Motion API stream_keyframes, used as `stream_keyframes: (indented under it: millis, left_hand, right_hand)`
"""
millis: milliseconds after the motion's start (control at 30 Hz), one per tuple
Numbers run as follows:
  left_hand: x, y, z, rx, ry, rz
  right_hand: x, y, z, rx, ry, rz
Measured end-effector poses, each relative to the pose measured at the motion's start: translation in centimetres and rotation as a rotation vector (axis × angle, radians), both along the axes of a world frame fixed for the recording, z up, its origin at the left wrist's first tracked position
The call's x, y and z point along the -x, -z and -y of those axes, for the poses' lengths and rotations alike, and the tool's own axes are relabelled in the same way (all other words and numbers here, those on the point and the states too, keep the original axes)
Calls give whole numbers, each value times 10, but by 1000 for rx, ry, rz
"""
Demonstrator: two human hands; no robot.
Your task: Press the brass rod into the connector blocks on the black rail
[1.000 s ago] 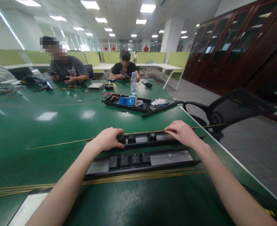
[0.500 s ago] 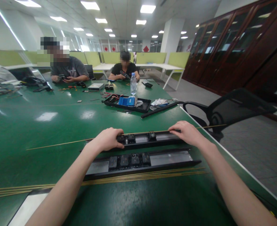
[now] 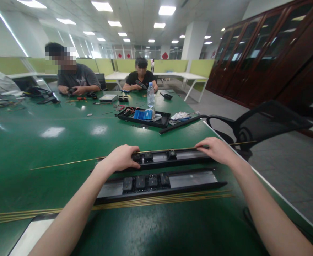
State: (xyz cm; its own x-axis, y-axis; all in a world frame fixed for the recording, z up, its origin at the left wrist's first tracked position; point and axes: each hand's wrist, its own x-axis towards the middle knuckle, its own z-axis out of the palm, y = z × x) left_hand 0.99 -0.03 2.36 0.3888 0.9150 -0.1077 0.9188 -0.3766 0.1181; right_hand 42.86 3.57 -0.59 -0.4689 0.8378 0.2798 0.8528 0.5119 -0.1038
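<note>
A long, thin brass-coloured rod runs along the far edge of a black channel that has dark square blocks inside. My left hand is closed around the channel's left part, thumb on the near wall and fingers over the far edge by the rod. Near the channel's right end, my right hand pinches the rod from above; its fingertips partly hide the contact. Closer to me lies a second black channel with several dark blocks in a row. More brass-coloured rods lie along its near side.
On the green table, a black tray holds blue parts, with a water bottle behind it. A black bar lies at its right. Two people sit across. An office chair stands beyond the right edge.
My right hand has slid a little to the right along the rod and channel. My left hand, the rod and both channels look nearly unmoved.
</note>
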Motion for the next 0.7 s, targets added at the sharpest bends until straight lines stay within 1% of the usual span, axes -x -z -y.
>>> stream_keyframes:
  millis: [267,433,700]
  left_hand:
    - [1,1,0,-3,-4,-2]
    - [0,-1,1,-9,-2,-4]
    - [-1,-1,1,7,-7,9]
  right_hand:
    - [3,-7,5,41,64,27]
    - [-1,-5,3,38,63,13]
    - [-8,-3,1,67,98,22]
